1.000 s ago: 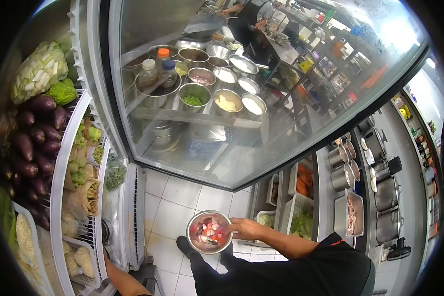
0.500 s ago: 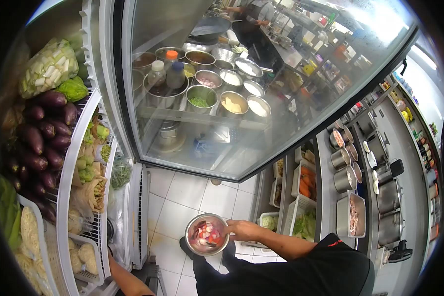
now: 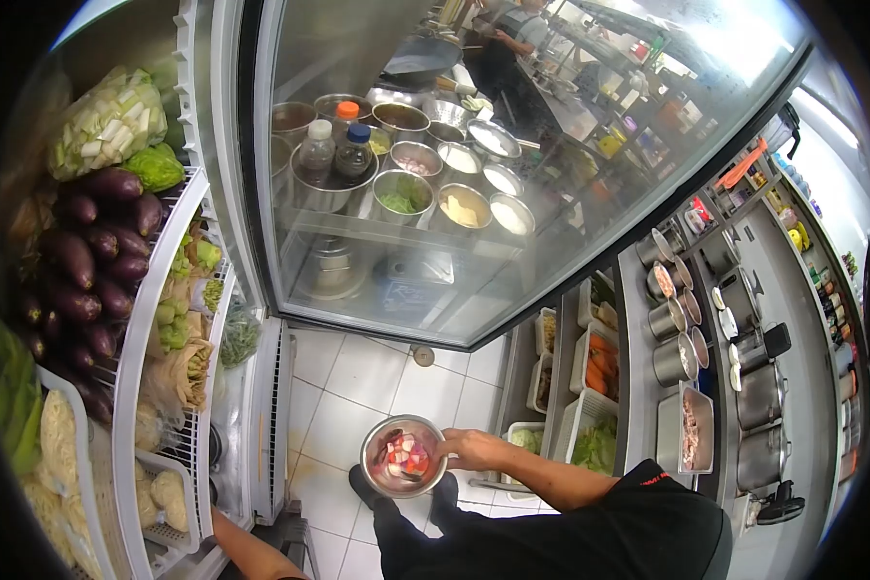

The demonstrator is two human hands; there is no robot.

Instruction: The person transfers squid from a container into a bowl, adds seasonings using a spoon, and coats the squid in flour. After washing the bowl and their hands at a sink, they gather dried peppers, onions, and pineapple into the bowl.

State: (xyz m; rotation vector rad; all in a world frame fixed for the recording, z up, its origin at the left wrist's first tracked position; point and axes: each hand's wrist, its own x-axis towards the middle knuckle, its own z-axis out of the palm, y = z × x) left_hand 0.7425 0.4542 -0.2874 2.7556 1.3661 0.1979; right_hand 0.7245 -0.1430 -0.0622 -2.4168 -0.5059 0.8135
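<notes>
My right hand (image 3: 466, 449) grips the rim of a round metal bowl (image 3: 368, 466) over the tiled floor. Red and white cut pieces with some dark ones lie in the bowl. At the lower left, my left forearm reaches into the open fridge beside its lower shelves; the hand itself is hidden behind the shelf edge. Near that arm is a white basket (image 3: 191, 541) with pale bundles. Higher up, several eggplants (image 3: 68, 259) and a bag of cut pale-green vegetable (image 3: 111, 130) rest on a shelf (image 3: 135, 358).
The glass fridge door (image 3: 358, 319) stands open ahead, with metal pots and bottles seen through it. Beyond the glass stands another person (image 3: 512, 39). At the right are vegetable crates (image 3: 575, 416), a counter (image 3: 638, 387) with metal containers, and stacked pots (image 3: 762, 396).
The view has shifted slightly, and the other person behind the glass shows a little differently. The bowl stays in my right hand, and my left arm remains at the fridge.
</notes>
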